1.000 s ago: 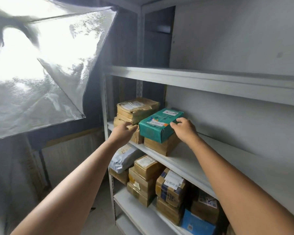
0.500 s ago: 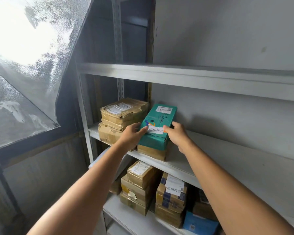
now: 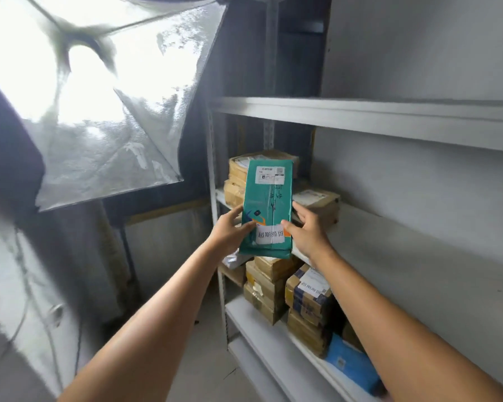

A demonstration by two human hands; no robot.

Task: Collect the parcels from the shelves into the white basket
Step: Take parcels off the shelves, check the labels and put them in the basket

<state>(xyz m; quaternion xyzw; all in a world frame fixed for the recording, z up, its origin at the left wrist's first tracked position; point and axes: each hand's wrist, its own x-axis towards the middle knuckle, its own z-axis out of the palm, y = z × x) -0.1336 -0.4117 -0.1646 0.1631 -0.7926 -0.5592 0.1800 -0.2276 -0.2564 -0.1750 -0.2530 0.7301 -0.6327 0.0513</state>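
A teal parcel (image 3: 269, 198) with white labels is held upright in front of the middle shelf (image 3: 389, 242), off the stack. My left hand (image 3: 230, 230) grips its lower left edge and my right hand (image 3: 307, 230) grips its lower right edge. Behind it on that shelf lie brown taped parcels (image 3: 237, 175) at the left and one brown box (image 3: 321, 203) at the right. The lower shelf (image 3: 262, 332) holds several brown parcels (image 3: 266, 285), a blue-and-white taped box (image 3: 308, 294) and a blue parcel (image 3: 352, 364). No white basket is in view.
A large silver softbox light (image 3: 99, 97) hangs at the left, close to the shelf's corner post (image 3: 214, 175). An upper shelf (image 3: 375, 117) runs above the parcels. A grey wall stands behind the shelves, and floor shows below left.
Both hands have lifted the teal parcel off the brown box and tilted it upright, pulling it toward me. The brown box beneath it is now uncovered.
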